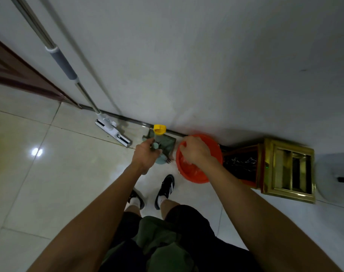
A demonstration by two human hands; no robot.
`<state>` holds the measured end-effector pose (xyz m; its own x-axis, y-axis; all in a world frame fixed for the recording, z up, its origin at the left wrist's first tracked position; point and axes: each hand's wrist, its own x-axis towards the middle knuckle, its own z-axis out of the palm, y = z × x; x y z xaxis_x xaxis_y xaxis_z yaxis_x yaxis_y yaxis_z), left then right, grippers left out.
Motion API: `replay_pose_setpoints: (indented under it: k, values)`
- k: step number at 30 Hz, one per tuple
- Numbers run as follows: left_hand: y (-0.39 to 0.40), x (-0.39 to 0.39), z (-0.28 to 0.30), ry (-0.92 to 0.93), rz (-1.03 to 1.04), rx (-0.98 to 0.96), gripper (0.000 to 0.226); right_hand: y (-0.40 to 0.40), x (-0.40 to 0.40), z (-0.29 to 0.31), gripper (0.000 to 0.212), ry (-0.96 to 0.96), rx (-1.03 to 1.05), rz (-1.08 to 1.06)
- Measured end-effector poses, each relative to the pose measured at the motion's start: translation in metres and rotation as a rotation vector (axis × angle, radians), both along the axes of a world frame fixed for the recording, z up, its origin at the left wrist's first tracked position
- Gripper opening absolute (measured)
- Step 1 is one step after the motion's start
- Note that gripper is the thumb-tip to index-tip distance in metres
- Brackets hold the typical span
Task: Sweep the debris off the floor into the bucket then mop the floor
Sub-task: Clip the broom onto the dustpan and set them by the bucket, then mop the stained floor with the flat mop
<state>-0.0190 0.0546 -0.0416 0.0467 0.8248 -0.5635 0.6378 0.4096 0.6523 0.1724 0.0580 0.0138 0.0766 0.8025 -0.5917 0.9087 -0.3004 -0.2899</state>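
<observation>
Floor tiles [49, 173] spread pale and glossy beneath the person's hands. Left of the left hand, a flat mop [113, 132] leans on the wall. An orange bucket [194, 173] sits under the right hand [196, 152], whose curled fingers rest at its rim; grip unclear. The left hand [145, 154] grips a teal dustpan's handle [157, 145]. Tipping the dustpan carelessly could spill debris beside the bucket.

There is one view only, from a wide-angle camera on the person's head. It looks steeply down and forward along both bare forearms to the glossy cream tiled floor [49, 163] and the foot of the plain white wall [206, 65], close ahead.
</observation>
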Motion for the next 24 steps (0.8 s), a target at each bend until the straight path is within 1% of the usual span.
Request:
replay_pose_setpoints:
  k: [2,4,6,9,12,14,17,21,24]
  values:
    - [0.003,-0.008,0.007,-0.004,-0.034,0.01,0.046,0.006,-0.004,0.009,0.032,-0.009,0.018,-0.012]
    - [0.009,-0.017,0.016,0.008,-0.108,0.031,0.041,0.012,-0.009,0.017,0.036,-0.02,0.038,-0.029]
    - [0.018,-0.027,0.024,-0.004,-0.135,0.027,0.039,0.017,-0.014,0.027,0.039,-0.021,0.08,-0.054]
    - [0.039,-0.044,0.04,-0.005,-0.112,0.043,0.047,0.032,-0.021,0.046,0.043,-0.016,0.129,-0.076]
    - [0.065,-0.063,0.065,-0.002,-0.068,0.132,0.047,0.055,-0.029,0.068,0.045,0.005,0.172,-0.099]
    - [0.08,-0.078,0.084,0.034,-0.057,0.215,0.046,0.072,-0.037,0.083,0.045,0.024,0.204,-0.098]
    - [0.098,-0.101,0.11,0.078,-0.039,0.307,0.047,0.096,-0.057,0.108,0.046,0.035,0.254,-0.042]
    - [0.114,-0.134,0.136,0.1,0.038,0.361,0.048,0.121,-0.098,0.137,0.048,0.035,0.303,0.071]
    - [0.119,-0.161,0.148,0.101,0.132,0.385,0.048,0.133,-0.134,0.153,0.048,0.033,0.356,0.163]
